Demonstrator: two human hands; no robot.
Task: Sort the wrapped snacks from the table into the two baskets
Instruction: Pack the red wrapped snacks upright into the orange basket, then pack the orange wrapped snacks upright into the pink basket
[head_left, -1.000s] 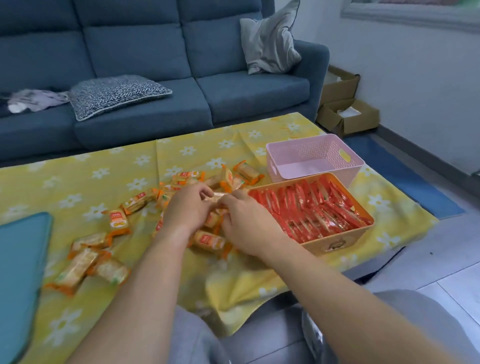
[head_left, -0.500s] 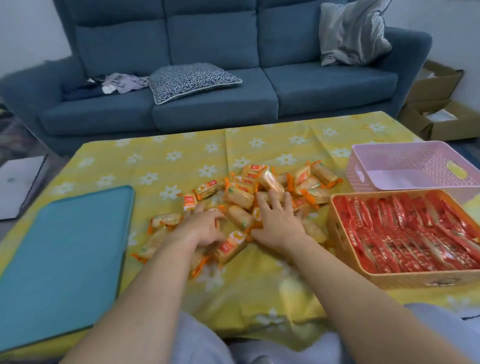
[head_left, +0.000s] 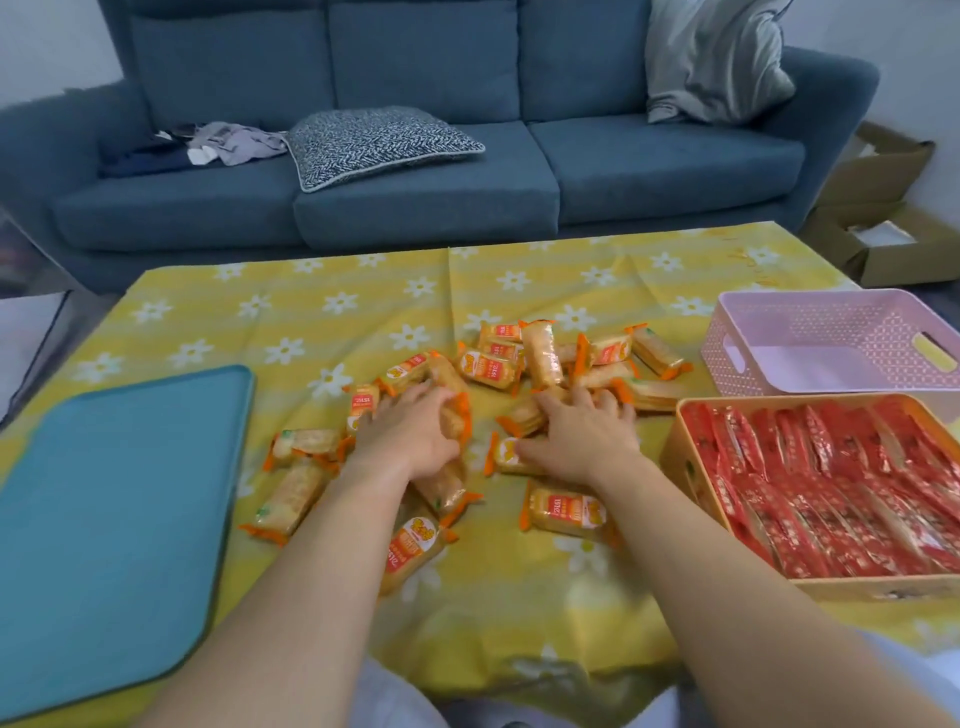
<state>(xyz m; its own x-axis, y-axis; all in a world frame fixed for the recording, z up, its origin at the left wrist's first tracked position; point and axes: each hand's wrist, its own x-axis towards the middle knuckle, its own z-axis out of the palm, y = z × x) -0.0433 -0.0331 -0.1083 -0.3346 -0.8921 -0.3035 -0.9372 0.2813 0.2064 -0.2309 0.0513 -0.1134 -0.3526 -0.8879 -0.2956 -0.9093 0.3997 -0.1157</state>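
Yellow cloth with white daisies (head_left: 322, 322) covers a low bench seen from above by the person working at it. An orange basket (head_left: 857, 591) sits at the near right corner, packed with rows of red foil packets (head_left: 831, 483). Just behind the orange basket, touching or nearly touching it, stands a pink lattice basket (head_left: 831, 325) with nothing visible inside. To the left of the orange basket a loose heap of orange-wrapped snacks (head_left: 491, 366) is scattered across the cloth, some overlapping, some lying singly. Both bare forearms reach into this heap. The right hand (head_left: 582, 439), the one closer to the orange basket, lies palm down on the snacks with its fingers (head_left: 605, 408) spread and relaxed over several wrappers, gripping none that can be seen, and its thumb touches a single packet on its inner side. The left hand (head_left: 410, 436), farther from the orange basket, has its fingers (head_left: 431, 396) curled over a wrapped snack (head_left: 454, 423), whose orange crimped edge shows just past the fingertips; more snacks lie under and around its wrist. Far to the left of the orange basket a flat teal tray (head_left: 114, 519) rests on the cloth. Beyond the bench, well behind the orange basket, stands a blue sofa (head_left: 415, 202) with a patterned cushion (head_left: 374, 143).
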